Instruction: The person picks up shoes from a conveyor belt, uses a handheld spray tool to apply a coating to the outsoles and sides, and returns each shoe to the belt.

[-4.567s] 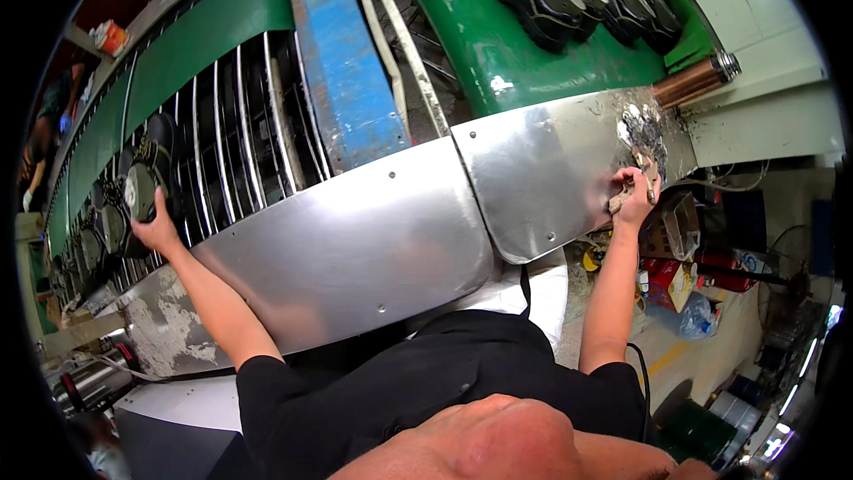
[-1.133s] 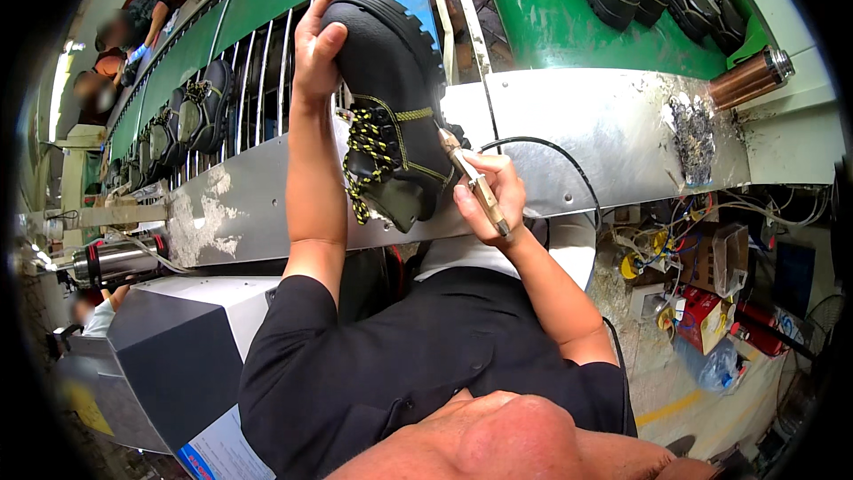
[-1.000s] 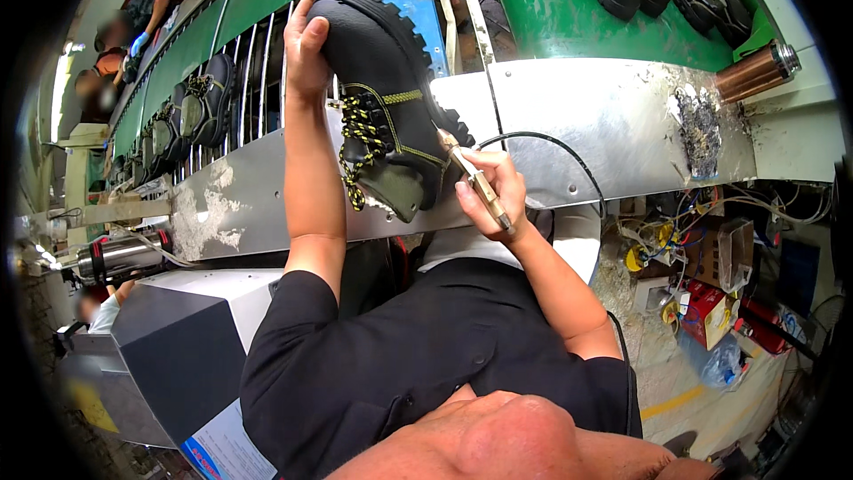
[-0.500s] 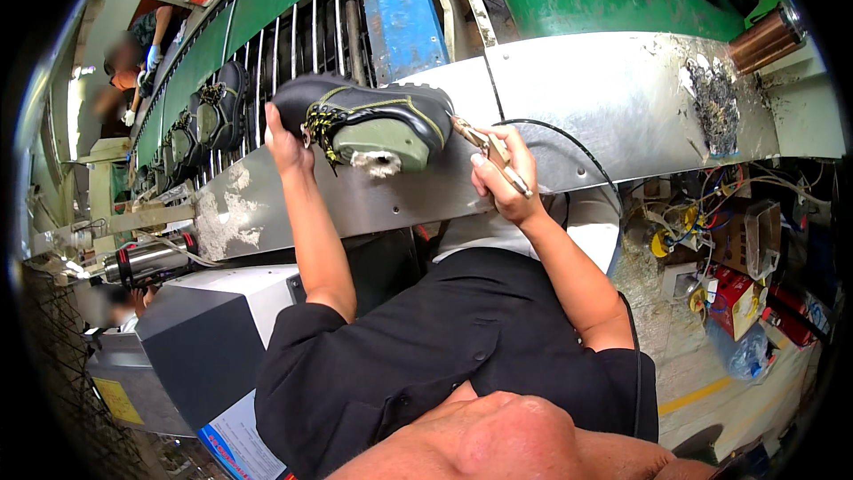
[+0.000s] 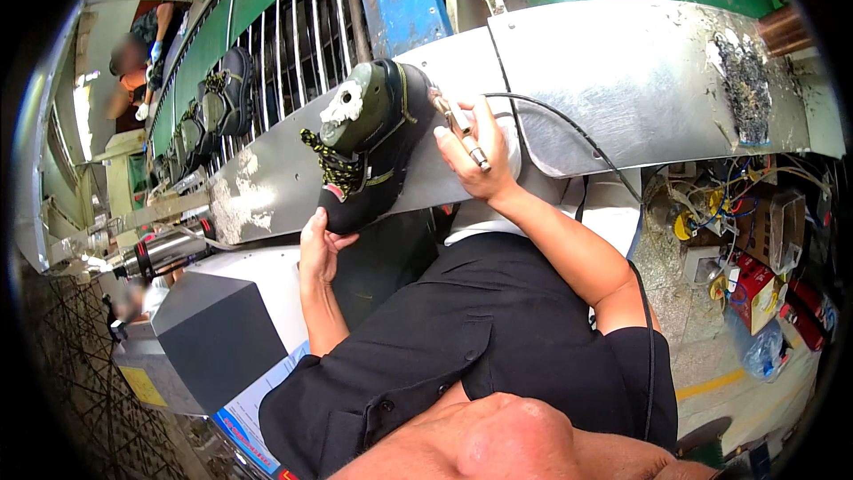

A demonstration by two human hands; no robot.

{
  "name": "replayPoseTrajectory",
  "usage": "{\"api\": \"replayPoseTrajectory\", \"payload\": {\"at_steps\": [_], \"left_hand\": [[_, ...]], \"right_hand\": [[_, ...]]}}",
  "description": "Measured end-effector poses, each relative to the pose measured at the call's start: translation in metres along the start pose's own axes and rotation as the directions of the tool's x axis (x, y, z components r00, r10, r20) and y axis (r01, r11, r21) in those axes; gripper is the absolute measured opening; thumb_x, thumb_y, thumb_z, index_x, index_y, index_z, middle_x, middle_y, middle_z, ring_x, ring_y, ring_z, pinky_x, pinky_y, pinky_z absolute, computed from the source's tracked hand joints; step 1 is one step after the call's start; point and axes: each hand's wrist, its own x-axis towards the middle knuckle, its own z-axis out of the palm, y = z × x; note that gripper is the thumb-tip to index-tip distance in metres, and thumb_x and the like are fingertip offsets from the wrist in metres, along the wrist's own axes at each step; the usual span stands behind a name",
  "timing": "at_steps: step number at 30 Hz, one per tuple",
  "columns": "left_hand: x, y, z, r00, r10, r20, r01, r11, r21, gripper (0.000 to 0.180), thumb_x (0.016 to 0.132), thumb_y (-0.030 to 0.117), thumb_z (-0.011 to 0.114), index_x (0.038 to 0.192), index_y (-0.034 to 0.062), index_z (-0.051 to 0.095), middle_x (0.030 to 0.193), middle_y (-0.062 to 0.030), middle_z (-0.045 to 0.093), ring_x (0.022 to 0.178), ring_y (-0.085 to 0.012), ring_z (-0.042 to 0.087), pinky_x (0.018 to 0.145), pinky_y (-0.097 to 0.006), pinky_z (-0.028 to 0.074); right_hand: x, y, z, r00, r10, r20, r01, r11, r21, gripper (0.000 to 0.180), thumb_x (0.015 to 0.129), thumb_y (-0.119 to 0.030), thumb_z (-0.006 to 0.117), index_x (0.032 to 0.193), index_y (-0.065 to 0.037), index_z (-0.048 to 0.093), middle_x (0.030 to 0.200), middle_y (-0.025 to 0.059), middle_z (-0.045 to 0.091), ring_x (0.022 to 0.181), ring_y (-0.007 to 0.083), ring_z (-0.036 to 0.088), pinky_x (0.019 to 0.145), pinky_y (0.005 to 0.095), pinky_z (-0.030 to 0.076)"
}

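Observation:
In my left hand (image 5: 320, 242) I grip the toe of a black shoe (image 5: 378, 191) with yellow-black laces and yellow-green stitching. A green shoe last (image 5: 362, 120) fills it, and the last's whitish worn end with a hole faces up to the left. The shoe's heel points away from me over the metal ledge. My right hand (image 5: 484, 156) is closed round a small metal spray gun (image 5: 460, 120), its tip close to the sole edge near the heel. Whether the tip touches is too small to tell. A black hose (image 5: 569, 129) curves along by that hand.
The silvery metal ledge (image 5: 613, 80) spans in front of me, with crusted residue on it. Beyond are a roller conveyor with several black shoes (image 5: 233, 93) and a blue beam (image 5: 400, 0). A grey box-shaped machine (image 5: 222, 329) stands left; tangled wires (image 5: 755, 204) lie right. Another person (image 5: 138, 71) stands far left.
My left hand has moved down toward me, turning the shoe from lying crosswise to heel-away, toe-near. The right hand with the spray gun has shifted slightly left and up. The view has shifted a little.

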Motion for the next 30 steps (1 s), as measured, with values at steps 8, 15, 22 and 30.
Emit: {"api": "replayPoseTrajectory", "payload": {"at_steps": [8,15,22,30], "left_hand": [[-0.024,-0.003,0.038,0.966,-0.122,0.226,0.139,0.988,-0.061,0.059,0.101,0.041,0.042,0.129,-0.0108,0.044,0.118,-0.0242,0.061,0.100,-0.0391,0.066,0.073,-0.035,0.063],[-0.028,0.002,0.063,0.949,-0.159,0.274,0.190,0.977,-0.092,0.060,0.103,0.043,0.033,0.137,-0.0070,0.037,0.125,-0.0251,0.056,0.107,-0.0424,0.062,0.074,-0.036,0.063],[-0.026,-0.001,0.082,0.890,-0.204,0.407,0.254,0.965,-0.072,0.069,0.102,0.051,0.026,0.138,-0.0068,0.036,0.126,-0.0278,0.054,0.110,-0.0387,0.061,0.078,-0.038,0.062],[-0.031,-0.007,0.095,0.850,-0.231,0.473,0.322,0.939,-0.122,0.071,0.100,0.055,0.029,0.132,-0.0059,0.045,0.122,-0.0249,0.059,0.110,-0.0354,0.062,0.081,-0.041,0.059]], "right_hand": [[-0.006,-0.002,-0.003,1.000,0.008,0.010,-0.008,1.000,-0.003,0.035,0.089,-0.007,0.057,0.121,0.000,0.043,0.059,-0.0001,0.051,0.048,0.0056,0.045,0.045,0.0222,0.035],[-0.011,0.000,-0.003,0.998,0.060,-0.030,-0.060,0.998,-0.006,0.043,0.084,-0.011,0.064,0.123,0.003,0.049,0.058,0.0011,0.057,0.050,0.0056,0.047,0.049,0.0248,0.037],[-0.021,-0.002,-0.007,0.989,0.093,0.115,-0.093,0.996,-0.007,0.035,0.089,-0.004,0.056,0.122,0.000,0.042,0.059,-0.0011,0.049,0.048,0.0050,0.042,0.045,0.0221,0.032],[-0.024,-0.029,-0.021,0.947,0.263,0.186,-0.283,0.955,0.092,0.036,0.090,-0.012,0.056,0.121,0.003,0.047,0.063,0.0043,0.052,0.053,0.0125,0.052,0.052,0.0264,0.042]]}}
